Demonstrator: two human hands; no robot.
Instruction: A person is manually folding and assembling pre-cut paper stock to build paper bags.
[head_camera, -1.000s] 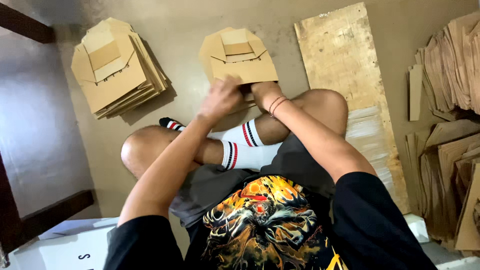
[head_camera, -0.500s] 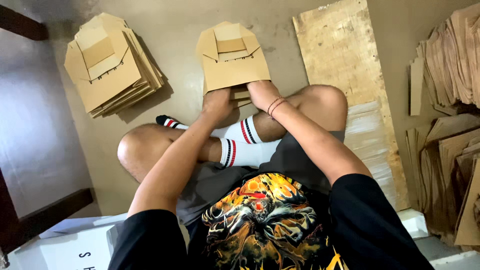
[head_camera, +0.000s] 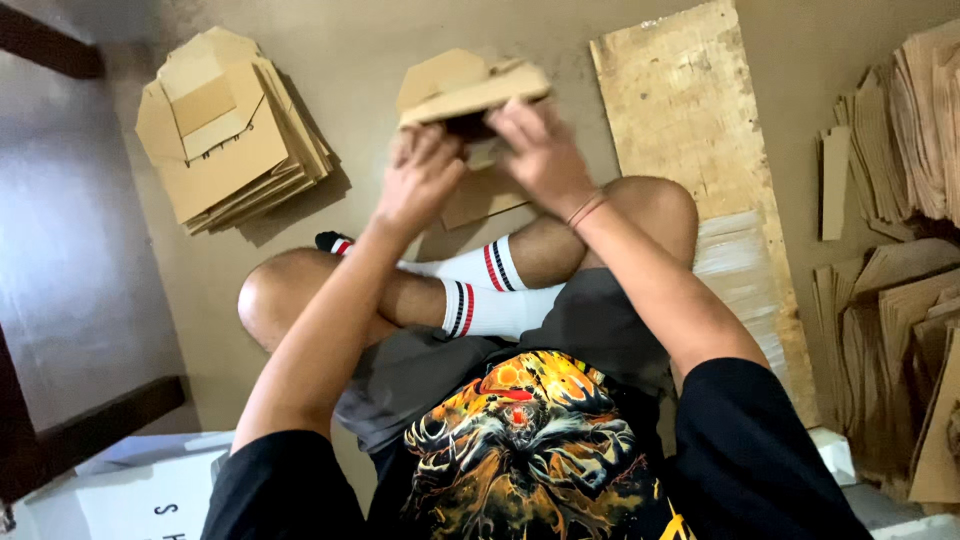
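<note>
Head view, left to right: one stack of flat die-cut cardboard box blanks (head_camera: 232, 135) lies on the floor at the left — the sheets fanned, too many and too close to count. Next comes the left hand (head_camera: 418, 178), its fingers curled around the near left edge of a single cardboard blank (head_camera: 470, 88); the right hand (head_camera: 540, 152) grips the same blank's right side from below, a thin band on its wrist. That blank is held up off the floor in front of the crossed legs, tilted so its edge faces the camera, one flap raised. Under the hands a second cardboard piece (head_camera: 485, 195) lies flat on the floor. To the right sits one plywood board (head_camera: 690, 110), then heaps of brown cardboard sheets (head_camera: 900, 280) along the right edge.

Half a second ago the blank lay flat on the floor beyond the knees, both hands low at its near edge — now it is lifted and both hands have risen with it. The left stack and the board are unmoved.
</note>
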